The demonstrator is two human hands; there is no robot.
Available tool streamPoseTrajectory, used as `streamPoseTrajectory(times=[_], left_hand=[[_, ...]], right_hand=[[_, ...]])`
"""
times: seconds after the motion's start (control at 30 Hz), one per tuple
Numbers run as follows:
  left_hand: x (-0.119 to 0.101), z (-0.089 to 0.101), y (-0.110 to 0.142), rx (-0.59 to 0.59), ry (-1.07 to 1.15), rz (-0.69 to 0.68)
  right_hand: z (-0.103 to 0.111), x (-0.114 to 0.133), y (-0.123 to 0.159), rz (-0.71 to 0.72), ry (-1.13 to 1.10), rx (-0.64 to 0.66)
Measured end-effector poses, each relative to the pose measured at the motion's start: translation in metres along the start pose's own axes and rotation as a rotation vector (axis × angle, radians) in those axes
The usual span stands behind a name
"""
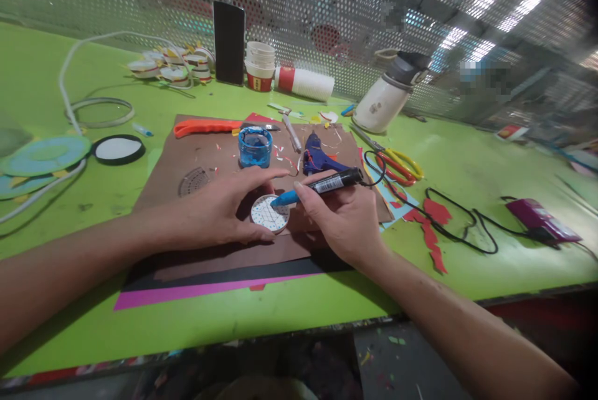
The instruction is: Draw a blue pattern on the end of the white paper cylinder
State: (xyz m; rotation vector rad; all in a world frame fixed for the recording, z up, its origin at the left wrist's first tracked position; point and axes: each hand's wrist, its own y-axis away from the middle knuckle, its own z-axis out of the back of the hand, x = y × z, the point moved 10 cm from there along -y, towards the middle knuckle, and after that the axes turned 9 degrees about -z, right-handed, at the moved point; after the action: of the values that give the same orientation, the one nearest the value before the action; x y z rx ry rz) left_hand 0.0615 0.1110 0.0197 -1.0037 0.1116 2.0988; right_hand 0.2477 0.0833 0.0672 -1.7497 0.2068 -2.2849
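My left hand (224,207) curls around a small round white disc (269,213) with a blue line pattern, its thumb and fingers pressed to the rim and holding it down on the brown paper sheet (196,157). My right hand (343,219) grips a black marker with a blue tip (322,186). The tip touches the top right edge of the disc. A blue lidded pot (255,146) stands just behind the disc, and a blue glue gun (317,157) lies behind my right hand.
Black and pink sheets (210,285) lie under the brown one on the green table (56,63). An orange cutter (205,128), red-and-yellow scissors (397,163), red paper scraps, a black cable (458,225), paper cups (260,66), a phone (228,42) and a white bottle (385,98) lie around.
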Motion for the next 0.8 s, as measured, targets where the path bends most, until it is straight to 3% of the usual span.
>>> streamPoseTrajectory(times=[0.17, 0.43, 0.63, 0.8], left_hand=[[-0.002, -0.001, -0.001, 0.006, 0.014, -0.005], [0.004, 0.0, -0.001, 0.01, -0.023, 0.02], [0.005, 0.001, 0.001, 0.009, -0.037, 0.021], [0.007, 0.001, 0.002, 0.011, -0.016, 0.028]], right_hand=[[0.0, -0.007, 0.0, -0.075, 0.046, 0.0], [0.002, -0.007, -0.001, -0.064, 0.029, -0.042], [0.022, -0.001, 0.001, -0.024, -0.069, -0.214], [0.022, -0.002, 0.003, -0.023, -0.01, -0.214]])
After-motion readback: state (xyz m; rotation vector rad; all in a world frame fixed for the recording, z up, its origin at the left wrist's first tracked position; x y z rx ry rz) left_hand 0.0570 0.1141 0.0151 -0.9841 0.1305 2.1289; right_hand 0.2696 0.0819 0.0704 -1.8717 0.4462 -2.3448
